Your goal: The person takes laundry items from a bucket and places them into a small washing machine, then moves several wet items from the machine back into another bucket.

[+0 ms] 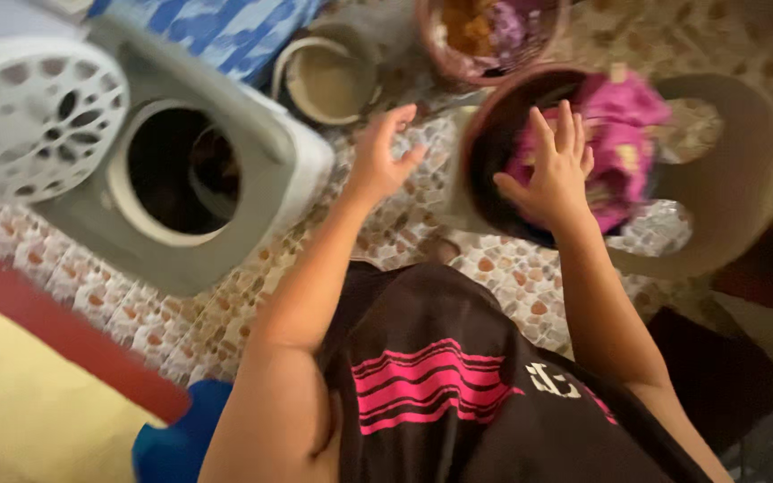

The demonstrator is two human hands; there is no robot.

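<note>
Right hand [555, 170] sits mid-right of frame, fingers spread flat on the pink cloth [624, 134] heaped in the brown basin [485, 143]. Nothing pinched yet; palm just rests on top, hand released. Left hand [382, 156] hangs in mid-air at frame centre, btwn the basin and the spin tub [181, 170], fingers loosely curled, empty, touching nothing.

Cloth looks soft and limp, prob. damp, so heavier than it seems and likely to sag and trail when lifted. No stiff edge to take; best hold would be a bunched handful from the middle of the heap, w/ the other hand under it to catch hanging ends. Not fragile, not slippery to my eye.

Washer's round opening is at left of frame, its white perforated lid [33, 116] flipped up at upper left. A second basket [494, 31] of mixed clothes sits at top centre, a pale bucket [328, 80] just left of it. All on a pebble-pattern floor [512, 277]. Picture is motion-blurred, so fabric detail is hard to tell.
</note>
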